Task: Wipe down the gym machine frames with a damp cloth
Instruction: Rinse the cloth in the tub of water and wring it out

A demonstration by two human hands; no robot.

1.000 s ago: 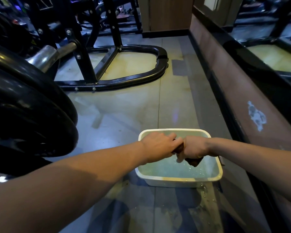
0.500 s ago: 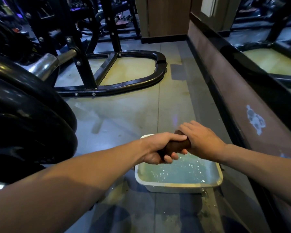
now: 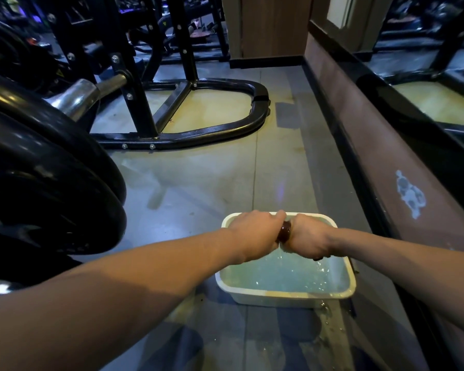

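Both fists, left hand and right hand, clench the soggy, limp dark-brown cloth twisted between them; probably best gripped at its ends.

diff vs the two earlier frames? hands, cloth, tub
Both hands keep their grip on the dark cloth over the white tub. Half a second ago the right hand lay rolled over the top with a long stretch of cloth showing; now the left hand and right hand are knuckles-up and close together, only a short twisted bit visible. Water is dripping below it. Tub and machine frame did not move.
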